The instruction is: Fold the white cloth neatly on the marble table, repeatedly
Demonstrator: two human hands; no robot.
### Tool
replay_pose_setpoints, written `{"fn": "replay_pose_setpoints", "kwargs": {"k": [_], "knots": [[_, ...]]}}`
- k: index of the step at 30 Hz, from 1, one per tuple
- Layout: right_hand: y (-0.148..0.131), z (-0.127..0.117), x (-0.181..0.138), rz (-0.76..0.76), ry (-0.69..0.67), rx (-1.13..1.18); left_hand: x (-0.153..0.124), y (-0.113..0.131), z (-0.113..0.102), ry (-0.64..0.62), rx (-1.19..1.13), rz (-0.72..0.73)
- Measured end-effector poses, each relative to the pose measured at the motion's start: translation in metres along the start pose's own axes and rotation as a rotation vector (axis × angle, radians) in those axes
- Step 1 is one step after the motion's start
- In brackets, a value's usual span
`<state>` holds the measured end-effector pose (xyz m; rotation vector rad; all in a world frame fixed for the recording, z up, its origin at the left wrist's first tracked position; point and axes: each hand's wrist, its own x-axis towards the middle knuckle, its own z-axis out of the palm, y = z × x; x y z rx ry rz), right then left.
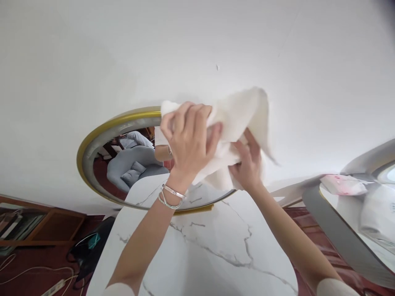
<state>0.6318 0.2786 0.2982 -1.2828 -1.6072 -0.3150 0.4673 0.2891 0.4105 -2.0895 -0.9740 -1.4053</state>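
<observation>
A white cloth [237, 111], creased and partly blurred, is held up in front of the oval mirror. My left hand [191, 135] grips its left part, fingers bent over the fabric. Lower and to the right, my right hand [248, 164] has its fingers closed round a fold, with the thumb side partly hidden by the cloth. Behind the hands, the gold-rimmed mirror [106, 123] leans or hangs at the white wall, its right half mostly covered from sight. Whether the cloth touches the glass I cannot tell.
Below the mirror stands a white marble-patterned table [210, 255]. At the right, a second table holds a tissue pack [344, 184] and a white bundle [379, 211]. A wooden shelf [58, 224], a black bag [92, 246] and a power strip [54, 288] are at the lower left.
</observation>
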Motion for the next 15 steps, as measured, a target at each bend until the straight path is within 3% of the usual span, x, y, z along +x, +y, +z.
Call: {"fn": "replay_pose_setpoints", "kwargs": {"k": [3, 9, 12, 15], "knots": [[0.004, -0.007, -0.009, -0.063, 0.144, 0.012, -0.003, 0.009, 0.007, -0.209, -0.031, 0.102], [0.021, 0.011, -0.068, 0.172, 0.223, 0.099, -0.024, 0.033, 0.039, -0.429, -0.056, 0.421], [0.022, 0.026, -0.106, 0.291, 0.314, 0.159, -0.048, 0.04, 0.056, -0.574, -0.222, 0.514], [0.009, 0.031, -0.13, 0.421, 0.127, 0.253, -0.088, 0.036, 0.066, -0.674, -0.43, 0.544]]}}
